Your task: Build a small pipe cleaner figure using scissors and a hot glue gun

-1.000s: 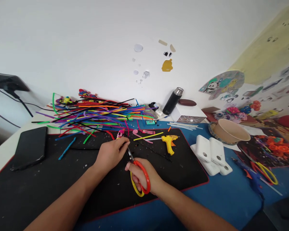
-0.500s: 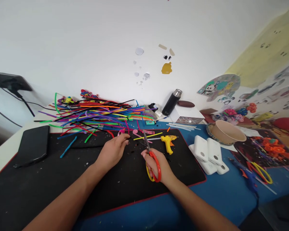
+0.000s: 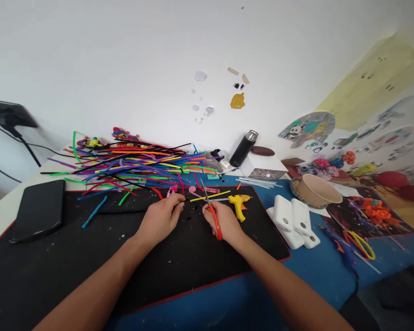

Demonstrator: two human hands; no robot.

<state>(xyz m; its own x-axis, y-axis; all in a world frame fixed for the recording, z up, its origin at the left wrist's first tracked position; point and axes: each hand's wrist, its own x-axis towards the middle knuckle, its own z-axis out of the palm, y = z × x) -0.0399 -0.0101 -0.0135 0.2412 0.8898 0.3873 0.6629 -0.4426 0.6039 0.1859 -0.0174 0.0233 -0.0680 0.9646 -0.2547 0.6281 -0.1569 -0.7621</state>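
My right hand [image 3: 222, 221] holds red-handled scissors [image 3: 216, 222], their blades pointing up and slightly left over the black mat [image 3: 179, 266]. To its left, my left hand [image 3: 163, 216] is pinched closed, palm down; a small dark piece seems to stick out at its fingertips, too small to make out. Just beyond that hand lies a pink curled piece [image 3: 172, 189]. A yellow pipe cleaner [image 3: 210, 196] lies beyond the scissors' blades, and a yellow glue gun [image 3: 240, 206] rests right of my right hand.
A heap of coloured pipe cleaners [image 3: 134, 161] lies along the wall. A black phone [image 3: 38, 209] is at the left. At the right are white devices [image 3: 283, 213], a bowl [image 3: 320, 189], a blue glue gun [image 3: 345, 248] and other scissors [image 3: 364, 243]. A black flask [image 3: 243, 149] leans behind.
My right hand has turned the scissors, so their handles now show edge-on and the yellow loop is hidden. My left hand stays closed in nearly the same place. The view has shifted slightly.
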